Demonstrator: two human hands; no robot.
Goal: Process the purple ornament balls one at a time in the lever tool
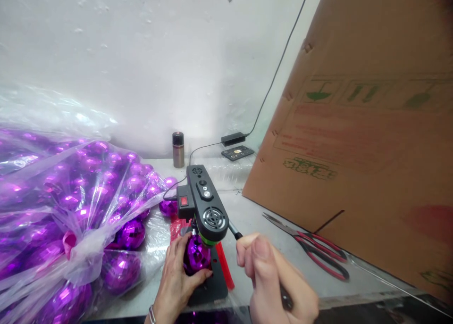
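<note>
A shiny purple faceted ball (198,255) is under the front end of a black machine with round grilles (208,206). The left hand (179,277), half open, curls its fingers and thumb around the ball; the right hand (274,279) is closed around the machine's black-handled metal lever (233,228). On the pale grey counter (244,215), a clear plastic bag of purple balls (85,206) lies left, red-and-black-handled scissors (313,246) right.

The right hand (278,281) hides most of the lever handle (286,298)
</note>
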